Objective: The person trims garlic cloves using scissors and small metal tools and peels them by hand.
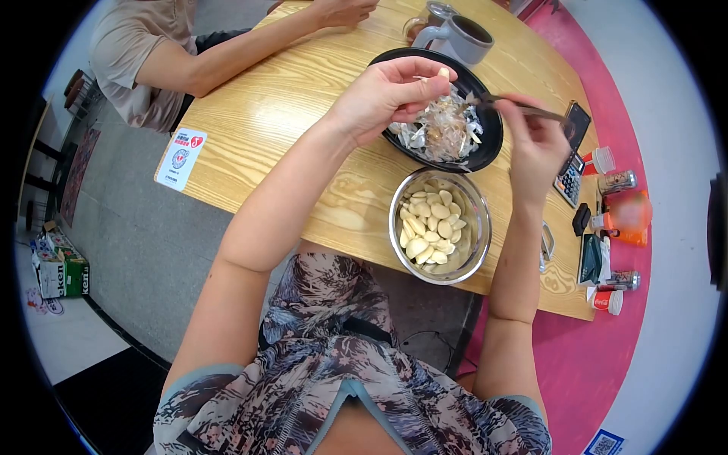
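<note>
My left hand is raised over the near left side of a black bowl, its thumb and fingers pinching a garlic clove. Loose papery garlic skins fill the black bowl. To the right of it, my right hand grips a small knife, whose dark end points left toward the clove and looks slightly blurred. Closer to my body stands a shiny metal bowl holding many peeled garlic cloves.
Behind the black bowl are a grey mug and a lidded glass cup. Along the table's right side lie a calculator, cans and paper cups. Another person's arm rests at the far left edge of the wooden table.
</note>
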{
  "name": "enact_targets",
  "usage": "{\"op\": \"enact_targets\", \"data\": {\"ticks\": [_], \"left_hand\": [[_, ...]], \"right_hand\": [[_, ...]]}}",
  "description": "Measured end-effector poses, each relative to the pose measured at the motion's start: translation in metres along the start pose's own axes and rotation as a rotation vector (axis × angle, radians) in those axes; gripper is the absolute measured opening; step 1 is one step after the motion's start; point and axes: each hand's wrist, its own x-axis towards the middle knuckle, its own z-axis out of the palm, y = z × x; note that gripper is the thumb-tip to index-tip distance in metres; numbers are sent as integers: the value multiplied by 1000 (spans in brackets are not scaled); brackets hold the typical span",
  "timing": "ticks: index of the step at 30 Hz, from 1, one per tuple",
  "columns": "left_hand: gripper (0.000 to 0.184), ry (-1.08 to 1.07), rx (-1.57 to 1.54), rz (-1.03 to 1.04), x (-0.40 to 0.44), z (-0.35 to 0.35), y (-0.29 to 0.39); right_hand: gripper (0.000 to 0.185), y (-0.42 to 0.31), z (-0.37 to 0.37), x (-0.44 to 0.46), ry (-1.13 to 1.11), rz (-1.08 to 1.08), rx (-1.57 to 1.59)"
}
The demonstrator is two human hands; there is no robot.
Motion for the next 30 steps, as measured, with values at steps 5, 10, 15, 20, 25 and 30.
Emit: {"op": "enact_targets", "data": {"ticks": [5,10,15,20,25,30], "left_hand": [[32,-45,-59,-8,1,-2,-1],[30,-35,-43,3,0,-1,3],[18,-154,388,95,-9,15,8],[36,-277,554,64,-10,19,-4],[41,-182,267,158,4,-2,-8],[38,-140,121,92,0,5,-4]], "right_hand": [[19,2,5,4,-74,17,-276],[18,-13,14,6,6,-61,139],[17,-3,4,2,23,-8,123],[17,0,-3,-6,17,70,139],[19,-9,1,-7,-6,85,222],[19,-15,8,-8,-49,83,318]]}}
